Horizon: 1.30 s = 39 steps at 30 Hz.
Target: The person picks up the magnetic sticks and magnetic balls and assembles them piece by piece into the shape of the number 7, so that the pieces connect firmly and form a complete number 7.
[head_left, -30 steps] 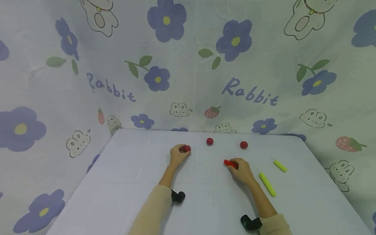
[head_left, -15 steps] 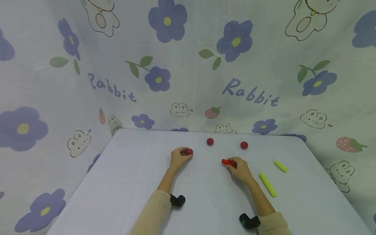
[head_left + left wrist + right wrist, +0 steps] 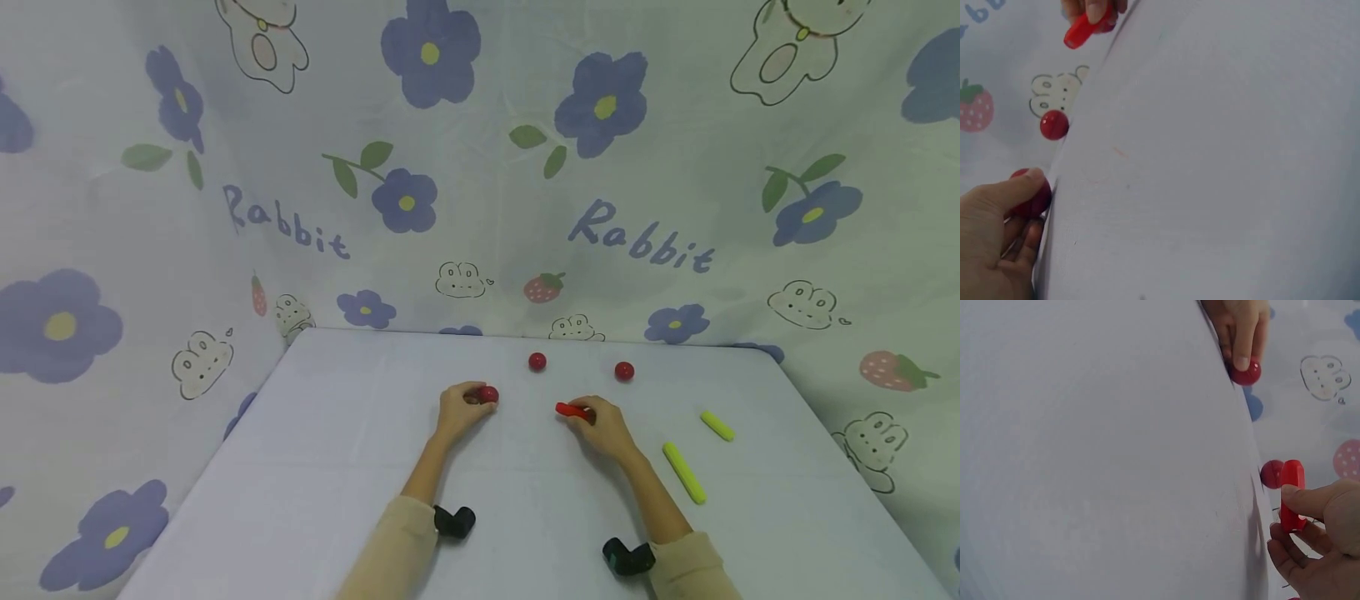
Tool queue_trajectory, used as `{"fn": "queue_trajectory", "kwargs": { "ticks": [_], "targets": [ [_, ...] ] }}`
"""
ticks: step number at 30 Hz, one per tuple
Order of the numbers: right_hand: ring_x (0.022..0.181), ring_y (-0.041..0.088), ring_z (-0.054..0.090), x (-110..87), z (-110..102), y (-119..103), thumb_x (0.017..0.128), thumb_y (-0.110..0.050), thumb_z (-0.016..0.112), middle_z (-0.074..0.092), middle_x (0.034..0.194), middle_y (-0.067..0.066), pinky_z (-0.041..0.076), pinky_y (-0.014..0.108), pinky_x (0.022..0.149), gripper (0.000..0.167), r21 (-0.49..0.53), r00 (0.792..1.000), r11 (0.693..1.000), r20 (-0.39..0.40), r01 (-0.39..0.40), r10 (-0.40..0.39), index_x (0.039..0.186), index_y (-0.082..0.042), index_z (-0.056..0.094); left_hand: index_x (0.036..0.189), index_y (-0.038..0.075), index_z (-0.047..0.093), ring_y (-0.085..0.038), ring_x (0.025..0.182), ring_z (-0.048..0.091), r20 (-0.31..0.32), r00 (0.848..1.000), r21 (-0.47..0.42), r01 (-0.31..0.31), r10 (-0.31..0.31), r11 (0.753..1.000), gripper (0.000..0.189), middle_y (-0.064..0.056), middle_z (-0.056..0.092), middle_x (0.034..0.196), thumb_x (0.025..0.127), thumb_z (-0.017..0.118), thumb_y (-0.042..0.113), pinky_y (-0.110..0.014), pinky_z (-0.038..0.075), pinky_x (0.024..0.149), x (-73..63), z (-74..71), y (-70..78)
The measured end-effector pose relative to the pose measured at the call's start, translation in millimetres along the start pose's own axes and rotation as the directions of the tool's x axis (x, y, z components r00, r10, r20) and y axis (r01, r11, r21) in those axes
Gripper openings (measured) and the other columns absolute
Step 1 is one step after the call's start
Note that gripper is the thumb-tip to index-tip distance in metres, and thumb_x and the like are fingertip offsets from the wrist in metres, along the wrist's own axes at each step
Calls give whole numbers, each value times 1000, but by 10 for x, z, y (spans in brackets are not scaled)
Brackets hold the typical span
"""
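My left hand point(image 3: 456, 417) pinches a glossy red ball point(image 3: 490, 394) left of the table's middle. In the left wrist view the thumb lies across that ball point(image 3: 1037, 201), with the fingers curled under it. To the right, my right hand point(image 3: 607, 432) grips a short red stick point(image 3: 572, 410) whose end points toward the held ball. The right wrist view shows the stick point(image 3: 1293, 472) as faceted, pinched between thumb and fingers. A space of white table separates the two held things. Behind them lie two more red balls, one nearer the middle point(image 3: 537, 362) and one farther right point(image 3: 624, 372).
Two yellow sticks lie right of my right forearm, a longer one point(image 3: 684, 472) and a shorter one point(image 3: 717, 426). A white cloth covers the table point(image 3: 315, 433). Behind it hangs a curtain point(image 3: 487, 208) with flowers and rabbits. A black wrist camera point(image 3: 628, 557) sits at each cuff.
My left hand has brought its red ball nearer to me and slightly right. My right hand has shifted left with the red stick, so the two held things are closer together.
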State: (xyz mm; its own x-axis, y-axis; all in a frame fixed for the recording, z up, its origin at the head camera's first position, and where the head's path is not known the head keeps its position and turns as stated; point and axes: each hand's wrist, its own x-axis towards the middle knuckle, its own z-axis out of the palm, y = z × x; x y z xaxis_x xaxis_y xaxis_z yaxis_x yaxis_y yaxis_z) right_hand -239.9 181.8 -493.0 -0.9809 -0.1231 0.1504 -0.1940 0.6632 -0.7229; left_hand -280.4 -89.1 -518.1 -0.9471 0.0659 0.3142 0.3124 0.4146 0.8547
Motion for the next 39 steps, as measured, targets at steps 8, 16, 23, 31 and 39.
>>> {"fn": "queue_trajectory", "kwargs": {
  "ticks": [8, 16, 23, 31, 39],
  "targets": [
    [89, 25, 57, 22, 36, -78, 82, 0, 68, 64, 104, 14, 51, 41, 83, 28, 8, 999, 999, -1, 34, -34, 109, 2, 64, 107, -5, 66, -26, 80, 66, 10, 1000, -8, -3, 3, 1000, 40, -18, 68, 93, 71, 79, 9, -31, 55, 75, -41, 15, 17],
    [88, 24, 57, 30, 87, -97, 81, 0, 69, 64, 103, 13, 51, 40, 83, 29, 14, 1000, 1000, 17, 16, -17, 109, 1, 64, 106, -7, 66, -26, 79, 66, 26, 1000, -3, -15, 15, 1000, 42, -19, 69, 93, 69, 79, 6, -30, 55, 75, -101, 34, 78],
    [87, 23, 58, 38, 129, -108, 80, 0, 70, 64, 102, 12, 52, 39, 82, 28, 15, 1000, 999, 5, 29, -29, 108, 1, 65, 108, -7, 65, -28, 82, 66, 47, 999, -9, -10, 11, 1000, 43, -20, 68, 96, 70, 79, 7, -33, 55, 77, -141, 48, 117],
    [90, 24, 57, 66, 178, -161, 81, -2, 70, 64, 104, 11, 52, 40, 84, 29, 26, 999, 1000, 35, -4, 3, 110, -1, 65, 107, -6, 66, -25, 82, 66, 59, 998, 3, -33, 33, 999, 42, -18, 69, 96, 71, 79, 10, -30, 54, 75, -168, 75, 101],
    [88, 21, 57, 102, 236, -149, 80, -1, 70, 65, 102, 9, 52, 38, 83, 28, 30, 999, 999, 27, 35, -35, 108, -3, 66, 107, -5, 67, -24, 83, 65, 50, 998, 25, -40, 39, 999, 41, -16, 69, 97, 71, 79, 11, -30, 54, 75, -173, 102, 96]
  ]
}}
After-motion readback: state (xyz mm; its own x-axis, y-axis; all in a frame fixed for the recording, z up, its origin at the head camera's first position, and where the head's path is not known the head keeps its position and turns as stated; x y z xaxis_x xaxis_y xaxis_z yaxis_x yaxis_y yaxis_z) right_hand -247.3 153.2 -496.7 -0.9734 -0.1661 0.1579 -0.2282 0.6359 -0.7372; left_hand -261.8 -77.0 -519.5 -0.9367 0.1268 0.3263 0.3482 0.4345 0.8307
